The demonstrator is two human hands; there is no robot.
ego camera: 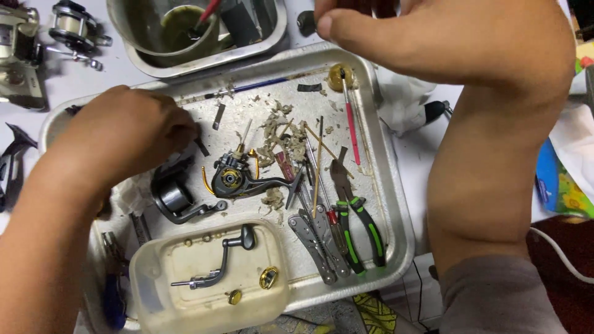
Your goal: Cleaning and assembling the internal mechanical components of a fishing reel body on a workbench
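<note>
Cluttered metal tray [396, 204]: reel body [238, 179] sits mid-tray. Left hand [124, 133] is curled beside it, grip hidden. Right hand [433, 37] is pinched together up top, contents unclear. Small parts are probably best kept in the plastic tub [204, 281].

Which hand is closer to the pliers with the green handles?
Neither is clearly closer. The left hand rests at the tray's upper left, across the reel body from the pliers. The right hand is up beyond the tray's far rim.

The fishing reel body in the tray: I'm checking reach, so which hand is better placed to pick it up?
Probably left. The left hand hovers inside the tray beside the reel body; the right hand is over the far rim.
</note>
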